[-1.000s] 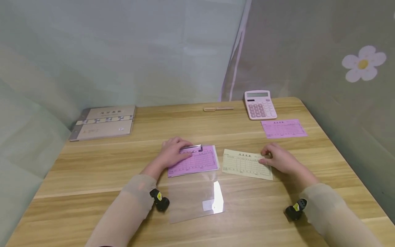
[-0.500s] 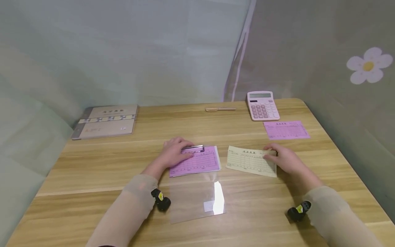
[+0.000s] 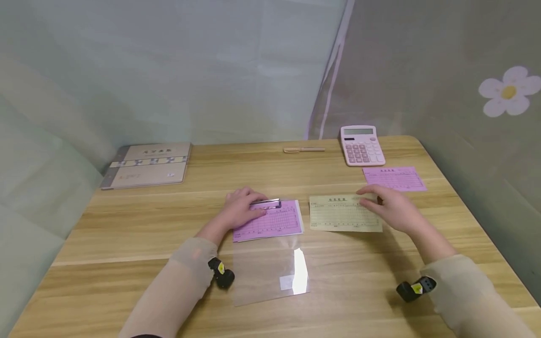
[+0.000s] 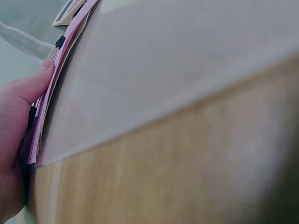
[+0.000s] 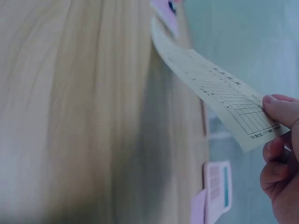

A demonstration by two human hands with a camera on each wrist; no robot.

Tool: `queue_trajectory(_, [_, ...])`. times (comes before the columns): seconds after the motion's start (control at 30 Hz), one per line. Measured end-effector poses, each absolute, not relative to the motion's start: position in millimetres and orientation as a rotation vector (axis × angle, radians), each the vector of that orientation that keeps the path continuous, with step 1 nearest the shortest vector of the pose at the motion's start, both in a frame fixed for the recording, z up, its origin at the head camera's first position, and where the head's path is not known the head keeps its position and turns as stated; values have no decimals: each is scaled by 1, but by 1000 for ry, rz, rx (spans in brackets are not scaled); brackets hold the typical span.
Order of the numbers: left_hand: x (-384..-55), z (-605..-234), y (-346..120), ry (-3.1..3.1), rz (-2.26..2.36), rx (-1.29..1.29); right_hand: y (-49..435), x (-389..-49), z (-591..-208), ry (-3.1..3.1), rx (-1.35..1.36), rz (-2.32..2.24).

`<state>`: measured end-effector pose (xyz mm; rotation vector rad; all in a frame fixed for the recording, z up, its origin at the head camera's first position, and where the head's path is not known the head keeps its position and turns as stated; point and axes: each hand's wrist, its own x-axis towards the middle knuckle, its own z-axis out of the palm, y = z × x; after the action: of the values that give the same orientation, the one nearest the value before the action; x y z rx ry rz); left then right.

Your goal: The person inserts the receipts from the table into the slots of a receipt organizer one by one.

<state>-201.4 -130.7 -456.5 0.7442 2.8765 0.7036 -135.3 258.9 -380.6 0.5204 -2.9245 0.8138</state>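
Observation:
A transparent clipboard (image 3: 266, 270) lies on the table with pink printed forms (image 3: 270, 223) and a paler sheet under its metal clip (image 3: 268, 203). My left hand (image 3: 242, 211) grips the clipboard's upper left corner, thumb on the pink form beside the clip. In the left wrist view the thumb (image 4: 39, 81) lies along the form's edge; the other fingers are mostly hidden. To the right, my right hand (image 3: 390, 206) pinches the right end of a pale yellow form (image 3: 344, 213) between thumb and fingers. In the right wrist view this form (image 5: 219, 95) is raised off the table and bends.
A loose pink form (image 3: 395, 178) lies at the right, just below a pink calculator (image 3: 362, 145). A capped pen (image 3: 304, 149) lies near the back edge. At the back left rests a beige account book (image 3: 148, 164). Curtains (image 3: 211, 70) hang behind the table.
My right hand has lifted the yellow form, and the sheet has levelled out from its slant. The left hand stays on the clipboard. The head view has shifted slightly.

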Motion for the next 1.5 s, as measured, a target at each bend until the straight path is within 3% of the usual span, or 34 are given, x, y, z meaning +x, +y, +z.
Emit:
queue_trajectory(0.3, [-200, -457, -131, 2879, 718, 745, 235, -138, -375, -2930, 616, 955])
queue_trajectory(0.83, [-201, -453, -128, 2873, 733, 789, 237, -164, -423, -3077, 460, 1053])
queue_trajectory(1.17, [-202, -451, -128, 2873, 717, 800, 232, -154, -372, -3029, 608, 906])
queue_trajectory(1.5, [-202, -456, -132, 2872, 745, 789, 184, -132, -305, -2891, 903, 922])
